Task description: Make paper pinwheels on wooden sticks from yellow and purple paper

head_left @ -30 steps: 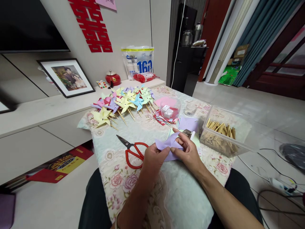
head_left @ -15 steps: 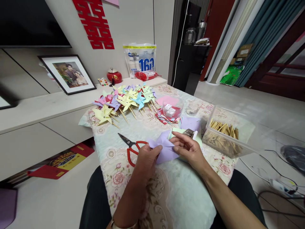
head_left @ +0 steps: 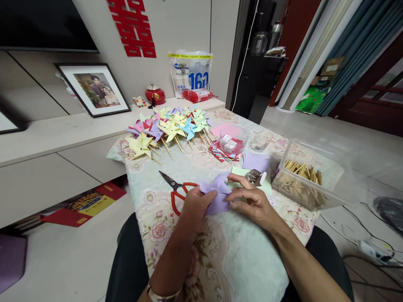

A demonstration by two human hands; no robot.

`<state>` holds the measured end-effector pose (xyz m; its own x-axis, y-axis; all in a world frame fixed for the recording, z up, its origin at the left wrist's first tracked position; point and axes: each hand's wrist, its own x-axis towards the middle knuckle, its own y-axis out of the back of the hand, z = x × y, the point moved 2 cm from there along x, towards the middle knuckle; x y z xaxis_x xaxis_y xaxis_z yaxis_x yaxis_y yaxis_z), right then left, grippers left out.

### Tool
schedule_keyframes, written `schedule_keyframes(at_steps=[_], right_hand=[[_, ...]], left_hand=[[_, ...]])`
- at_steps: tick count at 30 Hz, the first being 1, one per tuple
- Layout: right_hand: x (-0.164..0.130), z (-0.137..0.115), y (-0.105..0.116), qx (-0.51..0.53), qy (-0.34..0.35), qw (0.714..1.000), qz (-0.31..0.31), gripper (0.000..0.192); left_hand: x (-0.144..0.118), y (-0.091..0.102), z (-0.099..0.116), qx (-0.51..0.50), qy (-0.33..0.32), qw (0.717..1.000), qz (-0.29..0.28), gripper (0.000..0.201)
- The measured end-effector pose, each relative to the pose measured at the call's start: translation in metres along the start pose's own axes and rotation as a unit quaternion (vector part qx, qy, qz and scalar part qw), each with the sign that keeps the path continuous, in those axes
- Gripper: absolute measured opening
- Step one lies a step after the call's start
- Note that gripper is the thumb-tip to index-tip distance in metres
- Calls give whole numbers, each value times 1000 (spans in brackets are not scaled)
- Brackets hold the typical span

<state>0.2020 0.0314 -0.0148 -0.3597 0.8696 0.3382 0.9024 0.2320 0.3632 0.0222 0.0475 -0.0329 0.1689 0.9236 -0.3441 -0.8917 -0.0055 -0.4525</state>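
A purple paper [head_left: 218, 193] is pinched between the fingers of the left hand [head_left: 195, 206] and right hand [head_left: 252, 200], just above the counter [head_left: 189, 167], beside red scissors [head_left: 178, 191]. It looks light, thin and easily creased, so it is best held by its folded points.

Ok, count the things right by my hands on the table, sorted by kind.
Lilac folded paper piece, held by left hand and right hand: 1
Red-handled metal scissors: 1
Clear plastic tub of wooden sticks: 1
Flat lilac paper square: 1
Total: 4
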Motion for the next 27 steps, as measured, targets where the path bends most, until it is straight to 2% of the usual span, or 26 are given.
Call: schedule_keyframes(at_steps=[7,16,27], right_hand=[[2,-2,-3,-42,-9,999,4,6],[2,0,-10,-41,-69,996,28,7],[4,0,-15,-28,-80,995,52,11]], left_hand=[[2,4,-7,46,-22,999,17,28],[8,2,-14,102,-26,994,-8,19],[4,-4,-14,138,-31,990,-7,20]])
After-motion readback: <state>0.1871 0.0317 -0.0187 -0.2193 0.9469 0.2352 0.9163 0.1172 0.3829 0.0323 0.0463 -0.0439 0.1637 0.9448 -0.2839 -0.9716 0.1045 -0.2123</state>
